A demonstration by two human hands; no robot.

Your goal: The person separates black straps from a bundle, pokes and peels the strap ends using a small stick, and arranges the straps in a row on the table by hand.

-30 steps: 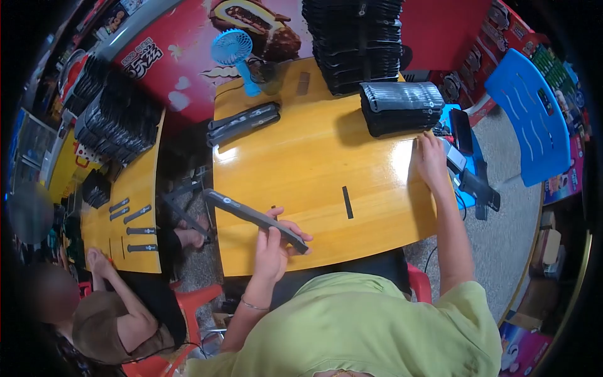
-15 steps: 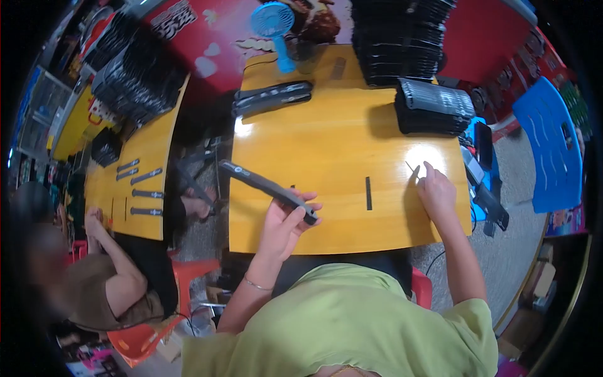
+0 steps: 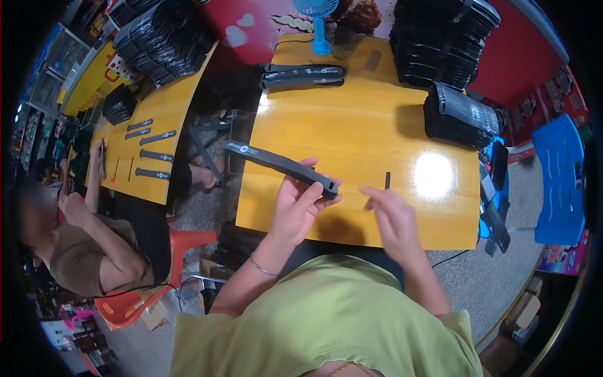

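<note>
My left hand (image 3: 295,210) is closed around one end of a long black bar (image 3: 276,162) with a white logo near its far end and a slot at the held end. The bar is raised over the front left of the yellow table (image 3: 352,132), slanting up to the left. My right hand (image 3: 394,225) is over the table's front edge, to the right of the bar and apart from it. Motion smears its fingers, and I cannot make out anything in them. A short thin black strip (image 3: 387,181) lies on the table just beyond my right hand.
Several black bars (image 3: 303,76) lie at the back left. A blue fan (image 3: 319,25) stands behind them. Black stacks (image 3: 461,116) rise at the back right, beside a blue chair (image 3: 559,182). At left, a seated person (image 3: 103,251) is by another table (image 3: 160,103) with similar bars.
My right hand has moved left across the table toward the bar. The left hand still holds the bar. The camera view has shifted, and the seated person's arm is raised.
</note>
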